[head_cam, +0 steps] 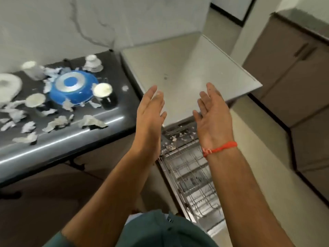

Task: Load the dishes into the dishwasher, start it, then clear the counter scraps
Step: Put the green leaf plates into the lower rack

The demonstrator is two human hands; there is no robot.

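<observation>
nearest the camera was the person's green shirt (160,232), with both bare forearms reaching forward from it. below and between the arms the dishwasher (194,186) stood open, its wire rack (190,177) pulled out, and no dishes could be made out in it; small pale scraps (173,139) lay on its far edge. the right wrist wore a red thread (220,148). the left hand (151,111) and the right hand (211,113) were held up side by side but apart, palms turned toward each other, fingers straight and loosely spread, holding nothing and touching nothing. beyond them lay the pale flat top (187,72) of the unit above the dishwasher opening.

to the left, the dark counter (110,120) carried the dishes. torn white paper scraps (90,122) were scattered along its front and among the crockery. a dark cup (106,94) with a pale inside stood just right of an upturned blue bowl (73,88); a second cup (36,100) stood left of the bowl. farther back were a white mug (32,69), a small white pot (93,64), and a white plate (8,88) at the left edge. the marbled wall (71,24) rose behind the counter, and brown cabinets (288,68) stood at the far right.
</observation>
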